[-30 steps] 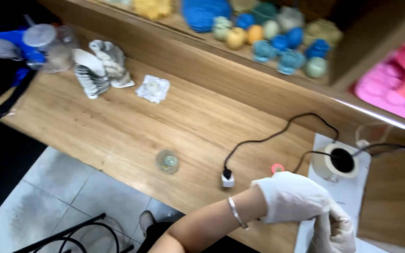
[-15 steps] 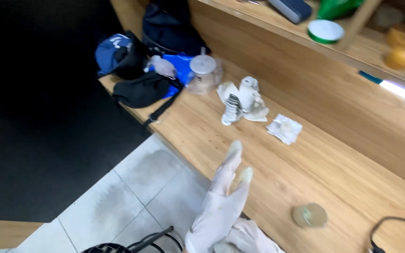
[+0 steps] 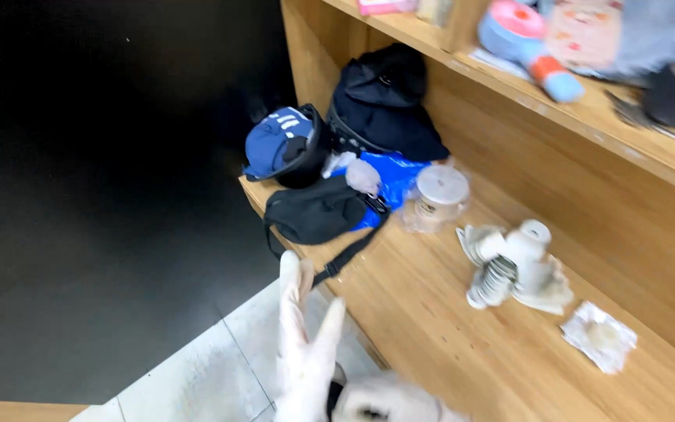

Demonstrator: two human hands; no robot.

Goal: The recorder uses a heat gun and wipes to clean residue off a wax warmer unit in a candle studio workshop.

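1. the left hand (image 3: 304, 355) is held upright at the bottom edge of the view, fingers straight and spread. nothing is gripped in it.
2. it is covered by a white glove (image 3: 294, 309), which looks loose and creased at the fingers.
3. the right hand (image 3: 388, 402), also gloved, is seen blurred and cut off at the left wrist. whether the cuff is pinched by it cannot be told.
4. the step in hand is judged to be the seating of the glove on the left hand, nearly done.
5. a firm pull at the cuff seems called for next, with the fingers kept straight so the slack is taken up.
6. both hands are held above the tiles (image 3: 197, 375), just beside the counter (image 3: 431, 336).
7. further out on the counter, a black bag (image 3: 314, 212), a lidded tub (image 3: 439, 195), a bundle of rags (image 3: 513, 270) and a wrapper (image 3: 599, 336) are laid.
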